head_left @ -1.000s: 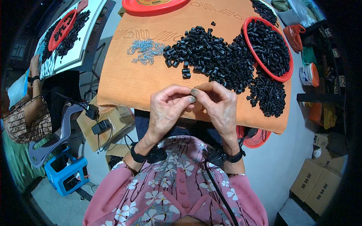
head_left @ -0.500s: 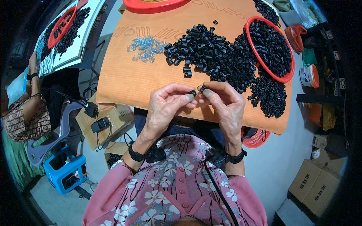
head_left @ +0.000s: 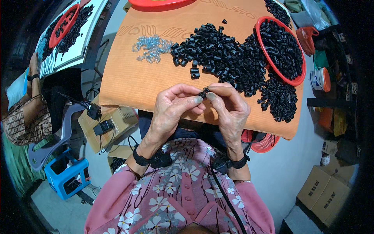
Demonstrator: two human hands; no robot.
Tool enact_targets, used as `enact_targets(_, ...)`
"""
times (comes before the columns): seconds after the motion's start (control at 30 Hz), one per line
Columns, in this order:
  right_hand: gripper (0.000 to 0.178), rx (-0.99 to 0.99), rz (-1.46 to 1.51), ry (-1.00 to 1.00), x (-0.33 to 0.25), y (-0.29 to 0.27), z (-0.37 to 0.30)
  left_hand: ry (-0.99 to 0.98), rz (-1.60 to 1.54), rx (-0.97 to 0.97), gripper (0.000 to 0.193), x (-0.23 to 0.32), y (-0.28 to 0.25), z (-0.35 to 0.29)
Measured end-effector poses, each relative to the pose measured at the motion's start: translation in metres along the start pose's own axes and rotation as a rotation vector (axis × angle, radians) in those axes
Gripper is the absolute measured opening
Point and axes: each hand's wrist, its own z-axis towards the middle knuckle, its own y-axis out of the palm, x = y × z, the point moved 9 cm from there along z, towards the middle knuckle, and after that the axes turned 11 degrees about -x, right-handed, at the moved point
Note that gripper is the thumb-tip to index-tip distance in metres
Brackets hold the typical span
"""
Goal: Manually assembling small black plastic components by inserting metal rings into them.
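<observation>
The left hand and right hand pinch a small black part between their fingertips, above the bench near its front edge. It sits midway between them, its long axis seeming to slant up rightward; the black tube pile lies beyond, nearer the right hand.

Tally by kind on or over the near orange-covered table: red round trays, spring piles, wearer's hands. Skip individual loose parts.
Red round trays: 2 (one cut off by the picture's top edge)
Spring pile: 1
Wearer's hands: 2
Total: 5
</observation>
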Motion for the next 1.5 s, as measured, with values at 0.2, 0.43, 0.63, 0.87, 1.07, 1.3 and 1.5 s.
enact_targets(0.2, 0.009, -0.017, -0.042, -0.056, 0.0, 0.0, 0.001, -0.013, -0.023, 0.014, 0.019, -0.001, -0.001, -0.001)
enact_targets(0.43, 0.01, 0.008, -0.073, -0.074, -0.007, 0.001, 0.0, -0.006, -0.034, 0.0, 0.02, -0.001, 0.001, 0.0)
enact_targets(0.63, 0.01, -0.026, -0.138, -0.06, -0.005, 0.001, 0.001, -0.003, 0.043, 0.015, 0.02, 0.002, 0.002, -0.002)
enact_targets(0.87, 0.008, -0.067, -0.178, -0.033, -0.005, 0.004, 0.002, 0.024, 0.137, 0.057, 0.018, 0.01, 0.001, -0.003)
enact_targets(1.07, 0.012, -0.106, -0.357, -0.242, -0.03, 0.007, 0.005, 0.064, 0.19, 0.078, 0.015, 0.018, 0.009, -0.005)
enact_targets(1.3, 0.037, -0.23, -0.378, -0.23, -0.021, 0.026, 0.001, 0.014, 0.168, 0.098, 0.013, 0.015, 0.0, 0.0)
enact_targets(1.5, 0.036, -0.162, -0.438, -0.271, -0.014, 0.025, 0.001, -0.003, 0.147, 0.071, 0.014, 0.01, -0.001, 0.003)
